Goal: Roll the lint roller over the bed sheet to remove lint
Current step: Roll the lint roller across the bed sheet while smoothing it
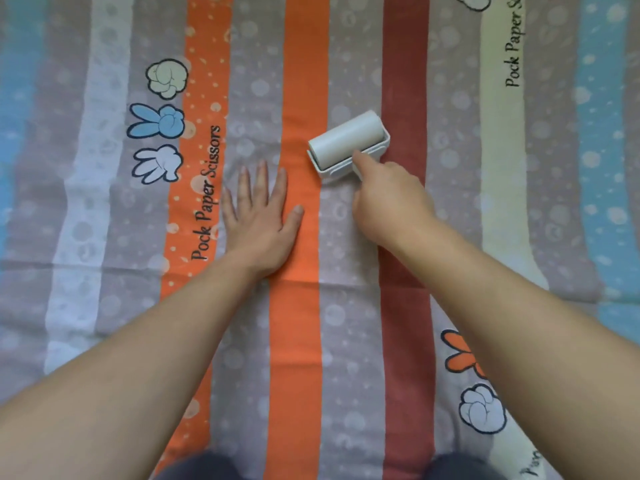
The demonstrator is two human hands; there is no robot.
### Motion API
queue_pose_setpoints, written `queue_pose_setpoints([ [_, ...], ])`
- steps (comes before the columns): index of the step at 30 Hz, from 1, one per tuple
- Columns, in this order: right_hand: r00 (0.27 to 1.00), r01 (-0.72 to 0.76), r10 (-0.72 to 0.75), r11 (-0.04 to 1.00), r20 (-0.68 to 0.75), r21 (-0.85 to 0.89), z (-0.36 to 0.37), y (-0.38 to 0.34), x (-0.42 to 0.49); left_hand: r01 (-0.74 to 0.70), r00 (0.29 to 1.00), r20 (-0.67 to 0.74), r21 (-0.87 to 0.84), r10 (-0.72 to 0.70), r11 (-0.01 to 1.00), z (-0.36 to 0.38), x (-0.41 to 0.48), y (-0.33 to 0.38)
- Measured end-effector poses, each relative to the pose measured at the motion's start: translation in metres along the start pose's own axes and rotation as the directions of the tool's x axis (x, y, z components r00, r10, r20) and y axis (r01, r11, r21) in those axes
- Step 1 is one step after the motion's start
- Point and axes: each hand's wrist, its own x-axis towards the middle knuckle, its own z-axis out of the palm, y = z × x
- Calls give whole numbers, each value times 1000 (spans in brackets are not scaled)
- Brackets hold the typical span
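Striped bed sheet (298,341) (lint roller (346,142) atop)

White lint roller (347,144) lies angled on striped bed sheet (301,323).

The bed sheet (301,341) has long stripes in orange, dark red, grey with pale dots, cream, white and light blue, plus cartoon hands and black words. The lint roller (346,142) is white.
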Motion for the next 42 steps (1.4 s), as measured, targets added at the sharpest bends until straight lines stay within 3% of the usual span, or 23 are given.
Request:
queue_pose_setpoints([
  [6, 998, 66, -65, 995, 26, -76, 0, 28, -50, -14, 1000, -5, -11, 14, 1000, 0, -3, 0],
  [19, 982, -19, 46, 989, 182, -147, -28, 81, -158, -11, 1000, -4, 13, 11, 1000, 7, -42, 16],
  [28, 907, -46, 164, 954, 389, -296, -73, 88, -182, -37, 999, 36, -14, 38, 999, 3, -49, 12],
  [31, 878, -77, 196, 958, 437, -275, -101, 84, -179, -95, 995, 39, 24, 94, 995, 1, -47, 1],
  [36, 958, -123, 134, 991, 254, -62, -114, 52, -146, -89, 996, 8, 129, 89, 988, -11, -35, -25],
  [42, 998, 58, -58, 996, -1, 71, -44, -26, -56, 68, 997, -33, 145, -64, 987, -25, -13, -51],
])
